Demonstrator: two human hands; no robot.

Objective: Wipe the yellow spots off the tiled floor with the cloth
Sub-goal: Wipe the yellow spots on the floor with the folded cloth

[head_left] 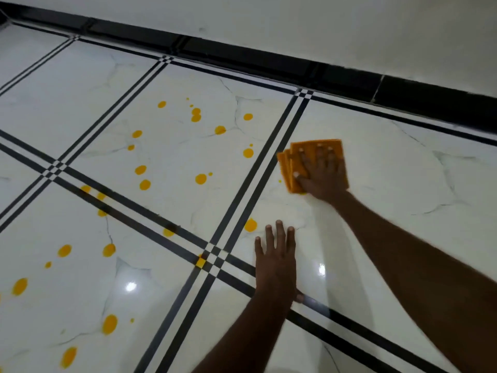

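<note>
The right hand [321, 172] presses flat on the cloth [297, 168]; left hand [275, 261] rests flat, empty. Slide the cloth firmly left over the yellow spots [200, 179].

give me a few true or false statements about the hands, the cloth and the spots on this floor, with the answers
1. The right hand presses flat on the orange cloth. True.
2. The left hand holds a second cloth. False: it rests bare on the tiled floor, fingers straight.
3. Most yellow spots lie left of the cloth. True.
4. The cloth lies against the black skirting. False: it lies out on a tile, apart from the skirting.
5. All spots are wiped away. False: many remain, one just beyond the left hand's fingertips.
</note>
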